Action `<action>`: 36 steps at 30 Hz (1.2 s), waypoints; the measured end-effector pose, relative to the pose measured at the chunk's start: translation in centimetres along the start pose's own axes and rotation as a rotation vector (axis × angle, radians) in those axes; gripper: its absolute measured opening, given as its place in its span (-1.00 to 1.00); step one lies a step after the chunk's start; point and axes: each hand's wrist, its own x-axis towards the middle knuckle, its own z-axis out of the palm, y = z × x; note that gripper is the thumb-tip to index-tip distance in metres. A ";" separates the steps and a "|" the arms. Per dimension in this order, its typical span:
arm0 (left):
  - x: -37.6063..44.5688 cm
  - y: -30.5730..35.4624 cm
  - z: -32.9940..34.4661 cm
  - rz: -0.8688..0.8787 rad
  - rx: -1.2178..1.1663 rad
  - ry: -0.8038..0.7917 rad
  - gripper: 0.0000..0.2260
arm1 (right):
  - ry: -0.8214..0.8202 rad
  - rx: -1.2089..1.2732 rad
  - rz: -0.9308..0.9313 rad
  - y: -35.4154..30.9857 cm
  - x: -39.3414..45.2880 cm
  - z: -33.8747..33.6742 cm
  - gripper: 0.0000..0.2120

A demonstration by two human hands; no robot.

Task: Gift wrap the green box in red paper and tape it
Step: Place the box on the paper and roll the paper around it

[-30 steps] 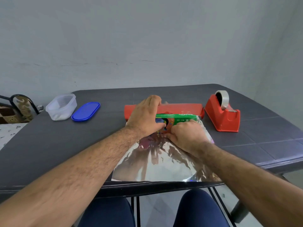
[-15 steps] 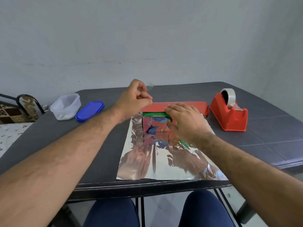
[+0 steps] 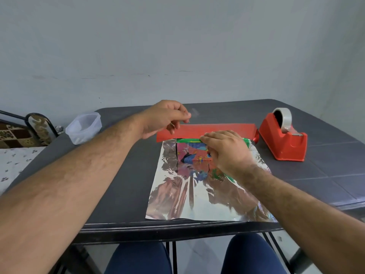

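Observation:
The green box [image 3: 194, 150], with a colourful printed front, stands on the wrapping paper [image 3: 197, 196], which lies silver side up. The paper's far flap [image 3: 217, 129] shows its red side behind the box. My right hand [image 3: 225, 153] lies over the box, fingers pressing along its top far edge and thumb on the front face. My left hand [image 3: 166, 117] hovers above the left end of the red flap, thumb and forefinger pinching what looks like a small clear piece of tape [image 3: 194, 112]. The box's right part is hidden under my right hand.
A red tape dispenser [image 3: 282, 142] with a clear roll stands right of the paper. A clear plastic container [image 3: 84, 127] sits at the table's far left. A chair [image 3: 37, 125] stands beyond the dark table's left edge [image 3: 59, 147]. The paper reaches the near table edge.
Both hands were on the box a second ago. My left hand has since lifted off, pinched shut above the red flap. My right hand shifted onto the box top.

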 end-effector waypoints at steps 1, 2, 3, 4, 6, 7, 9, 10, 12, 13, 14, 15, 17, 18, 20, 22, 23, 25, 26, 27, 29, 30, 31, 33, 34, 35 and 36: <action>0.4 0.4 0.0 -0.048 -0.006 -0.051 -0.91 | 0.012 0.007 0.003 0.1 -0.1 0.2 -0.58; 0.8 0.6 0.0 -0.087 0.012 -0.093 -0.91 | 0.022 0.007 0.004 0.1 -0.1 0.4 -0.58; 1.3 0.8 0.1 -0.117 0.046 -0.120 -0.91 | 0.030 0.003 0.004 0.1 -0.2 0.6 -0.57; 1.8 1.0 0.2 -0.141 0.090 -0.137 -0.91 | 0.037 0.002 0.004 0.2 -0.3 0.7 -0.57; 2.8 1.2 0.4 -0.202 0.188 -0.168 -0.91 | 0.051 0.008 0.002 0.3 -0.3 1.0 -0.57; 3.1 1.2 0.5 -0.241 0.233 -0.192 -0.90 | 0.058 0.008 0.000 0.3 -0.4 1.0 -0.57; 3.7 1.1 0.7 -0.317 0.284 -0.243 -0.87 | 0.073 0.005 -0.004 0.3 -0.4 1.2 -0.57; 3.9 0.9 0.7 -0.349 0.284 -0.256 -0.86 | 0.084 0.003 -0.007 0.3 -0.5 1.3 -0.56; 4.2 0.7 0.6 -0.393 0.277 -0.278 -0.82 | 0.102 0.004 -0.012 0.2 -0.4 1.4 -0.57; 4.4 0.7 0.5 -0.406 0.277 -0.292 -0.80 | 0.105 0.008 -0.012 0.2 -0.4 1.4 -0.57; 4.5 0.7 0.5 -0.413 0.273 -0.305 -0.79 | 0.105 0.010 -0.010 0.2 -0.4 1.5 -0.57; 4.6 0.7 0.4 -0.417 0.262 -0.314 -0.78 | 0.105 0.011 -0.007 0.3 -0.3 1.5 -0.57; 4.8 0.9 0.3 -0.419 0.218 -0.324 -0.75 | 0.104 0.010 -0.003 0.2 -0.4 1.5 -0.57; 4.9 1.1 0.2 -0.418 0.203 -0.334 -0.73 | 0.103 0.011 0.001 0.2 -0.4 1.5 -0.57; 5.0 1.4 0.2 -0.419 0.196 -0.357 -0.72 | 0.102 0.013 0.010 0.2 -0.4 1.4 -0.57; 5.3 1.5 0.2 -0.433 0.218 -0.382 -0.73 | 0.099 0.011 0.017 0.1 -0.4 1.4 -0.58; 5.4 1.5 0.3 -0.446 0.241 -0.395 -0.75 | 0.100 0.012 0.017 0.1 -0.3 1.4 -0.58; 5.5 1.5 0.5 -0.477 0.307 -0.411 -0.81 | 0.103 0.008 0.016 0.1 -0.4 1.4 -0.59; 5.5 1.5 0.7 -0.492 0.342 -0.410 -0.84 | 0.105 0.006 0.015 0.1 -0.4 1.4 -0.60; 5.5 1.4 0.8 -0.509 0.372 -0.404 -0.85 | 0.106 0.004 0.015 0.1 -0.4 1.5 -0.60; 5.5 1.5 1.1 -0.535 0.419 -0.384 -0.81 | 0.108 0.006 0.015 0.2 -0.4 1.6 -0.61; 5.5 1.6 1.3 -0.543 0.438 -0.374 -0.78 | 0.108 0.007 0.014 0.2 -0.3 1.6 -0.61; 5.5 1.7 1.5 -0.549 0.456 -0.363 -0.76 | 0.108 0.007 0.012 0.2 -0.3 1.6 -0.62; 5.7 1.8 1.8 -0.552 0.501 -0.336 -0.72 | 0.109 0.002 0.006 0.3 -0.3 1.6 -0.62; 5.8 1.9 2.0 -0.549 0.528 -0.324 -0.71 | 0.110 -0.002 0.003 0.3 -0.3 1.6 -0.62; 5.9 1.9 2.2 -0.547 0.554 -0.315 -0.73 | 0.109 -0.006 0.002 0.4 -0.3 1.6 -0.62; 6.0 2.0 2.4 -0.548 0.577 -0.306 -0.77 | 0.106 -0.007 0.002 0.4 -0.3 1.7 -0.62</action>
